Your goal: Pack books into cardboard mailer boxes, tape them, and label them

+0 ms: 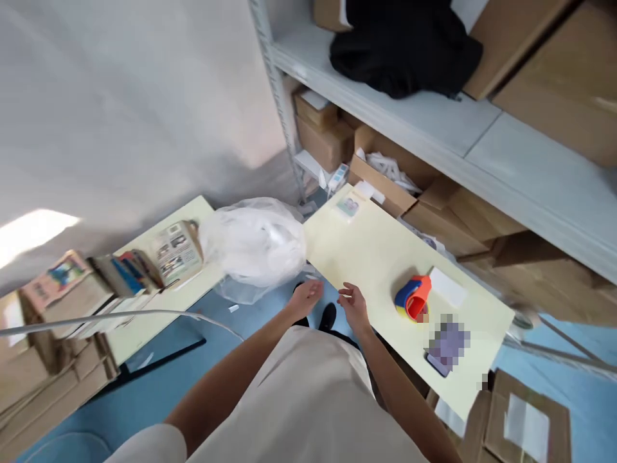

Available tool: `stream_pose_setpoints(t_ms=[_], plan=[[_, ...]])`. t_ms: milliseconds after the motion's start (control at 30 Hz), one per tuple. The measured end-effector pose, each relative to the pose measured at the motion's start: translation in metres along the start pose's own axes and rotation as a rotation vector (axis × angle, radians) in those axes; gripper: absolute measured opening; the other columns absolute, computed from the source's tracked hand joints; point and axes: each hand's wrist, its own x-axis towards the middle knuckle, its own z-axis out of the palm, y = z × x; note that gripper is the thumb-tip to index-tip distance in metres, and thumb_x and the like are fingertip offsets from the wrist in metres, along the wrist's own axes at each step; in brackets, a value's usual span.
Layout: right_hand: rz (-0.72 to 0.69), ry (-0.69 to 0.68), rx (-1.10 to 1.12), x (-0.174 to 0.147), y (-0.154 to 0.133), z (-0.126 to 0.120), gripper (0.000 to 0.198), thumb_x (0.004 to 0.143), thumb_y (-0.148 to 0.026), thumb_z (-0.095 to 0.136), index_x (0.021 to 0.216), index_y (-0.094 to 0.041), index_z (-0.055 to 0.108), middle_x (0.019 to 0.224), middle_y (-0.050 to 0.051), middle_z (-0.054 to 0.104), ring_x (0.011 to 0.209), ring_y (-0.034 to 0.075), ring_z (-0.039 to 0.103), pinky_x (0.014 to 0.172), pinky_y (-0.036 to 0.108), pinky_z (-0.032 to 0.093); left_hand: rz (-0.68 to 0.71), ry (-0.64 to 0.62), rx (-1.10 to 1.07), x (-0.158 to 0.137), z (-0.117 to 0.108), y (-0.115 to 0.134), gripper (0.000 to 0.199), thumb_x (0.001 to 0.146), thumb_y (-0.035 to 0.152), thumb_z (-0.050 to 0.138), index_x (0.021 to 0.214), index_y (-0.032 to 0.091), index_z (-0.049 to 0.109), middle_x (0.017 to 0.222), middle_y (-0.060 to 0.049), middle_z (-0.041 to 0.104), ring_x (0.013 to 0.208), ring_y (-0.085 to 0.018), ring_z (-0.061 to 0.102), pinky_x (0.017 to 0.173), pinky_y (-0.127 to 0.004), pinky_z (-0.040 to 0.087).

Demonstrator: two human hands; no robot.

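Observation:
My left hand [307, 297] hangs in front of my body, its fingers loosely bent and nothing visible in them. It is nearest to a large, translucent white plastic bag [260, 241]. My right hand [354, 305] is beside the near edge of a pale yellow table [371, 244], fingers apart and slightly curled, holding nothing. The two hands are separate from each other. On that table lie a red, blue and yellow ring-shaped object [415, 299], a flat white piece [447, 287], a partly blurred phone [438, 364] and a small picture card [349, 204].
Metal shelving [385, 103] with cardboard boxes [463, 215] and a black cloth [405, 51] borders the table. To the left, a second table [144, 331] carries books [176, 254]. A grey cable [144, 313] crosses there. More boxes [520, 418] stand at lower right.

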Motion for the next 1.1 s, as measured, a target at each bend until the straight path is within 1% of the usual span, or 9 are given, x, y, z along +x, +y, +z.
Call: stream_pose_setpoints(t_ms=[167,300,400,533,633,700,800,900,1100], plan=[[-0.14,-0.302,-0.066,-0.008,-0.024,0.047,0.031,0.071,-0.034,0.062,0.099,-0.021,0.061,0.087,0.004,0.066,0.069,0.016,0.062,0.07,0.033,0.052,-0.039,0.328,-0.188,-0.048,-0.038,-0.026,0.03,0.075,0.042,0.062,0.092,0.017,0.063,0.086,-0.008,0.068,0.075,-0.019,0.063,0.073,-0.034,0.05],[-0.225,-0.566,-0.158,-0.017,-0.033,0.107,0.031,0.071,-0.038,0.065,0.095,-0.019,0.063,0.087,0.006,0.067,0.077,0.019,0.063,0.073,0.033,0.051,-0.042,0.575,-0.355,-0.085,-0.076,-0.04,0.032,0.071,0.041,0.065,0.091,0.016,0.064,0.082,-0.006,0.068,0.072,-0.017,0.061,0.073,-0.032,0.049],[-0.259,-0.769,-0.219,-0.033,-0.032,0.169,0.031,0.071,-0.039,0.065,0.095,-0.019,0.063,0.086,0.006,0.067,0.078,0.019,0.063,0.074,0.033,0.051,-0.032,0.762,-0.456,-0.124,-0.118,-0.055,0.033,0.069,0.04,0.068,0.09,0.016,0.065,0.084,-0.006,0.069,0.073,-0.017,0.062,0.073,-0.032,0.049],[-0.318,-0.991,-0.365,-0.075,-0.02,0.264,0.028,0.072,-0.037,0.063,0.094,-0.019,0.063,0.084,0.005,0.067,0.074,0.018,0.063,0.071,0.032,0.051,-0.025,1.055,-0.554,-0.198,-0.186,-0.088,0.032,0.064,0.039,0.071,0.085,0.015,0.067,0.083,-0.007,0.069,0.075,-0.019,0.062,0.074,-0.032,0.047],[-0.359,-1.163,-0.515,-0.116,-0.006,0.333,0.027,0.072,-0.033,0.062,0.095,-0.019,0.064,0.083,0.004,0.067,0.071,0.017,0.062,0.068,0.031,0.05,-0.127,1.296,-0.661,-0.263,-0.236,-0.12,0.031,0.061,0.038,0.072,0.08,0.015,0.066,0.077,-0.006,0.068,0.074,-0.019,0.063,0.071,-0.03,0.046],[-0.373,-1.259,-0.591,-0.143,0.004,0.376,0.028,0.072,-0.032,0.062,0.096,-0.019,0.064,0.084,0.004,0.067,0.07,0.016,0.062,0.067,0.031,0.05,-0.227,1.395,-0.757,-0.305,-0.264,-0.141,0.03,0.061,0.037,0.071,0.082,0.015,0.066,0.079,-0.005,0.069,0.073,-0.018,0.063,0.067,-0.028,0.045],[-0.391,-1.339,-0.649,-0.177,0.017,0.435,0.029,0.071,-0.032,0.064,0.096,-0.018,0.064,0.089,0.006,0.068,0.075,0.017,0.064,0.071,0.032,0.051,-0.306,1.447,-0.865,-0.359,-0.297,-0.167,0.032,0.063,0.038,0.07,0.086,0.017,0.065,0.088,-0.006,0.07,0.075,-0.017,0.064,0.065,-0.027,0.042],[-0.416,-1.358,-0.668,-0.2,0.026,0.485,0.028,0.071,-0.03,0.064,0.097,-0.02,0.065,0.101,0.007,0.068,0.088,0.019,0.065,0.08,0.035,0.051,-0.324,1.492,-0.927,-0.391,-0.323,-0.187,0.032,0.065,0.039,0.069,0.088,0.017,0.064,0.096,-0.008,0.069,0.083,-0.019,0.065,0.068,-0.028,0.042],[-0.367,-1.279,-0.708,-0.217,0.042,0.58,0.04,0.071,-0.025,0.062,0.11,-0.019,0.061,0.118,0.012,0.064,0.103,0.022,0.063,0.086,0.036,0.051,-0.367,1.572,-1.024,-0.398,-0.371,-0.221,0.026,0.068,0.036,0.069,0.087,0.018,0.066,0.1,-0.01,0.068,0.099,-0.024,0.062,0.076,-0.031,0.046]])
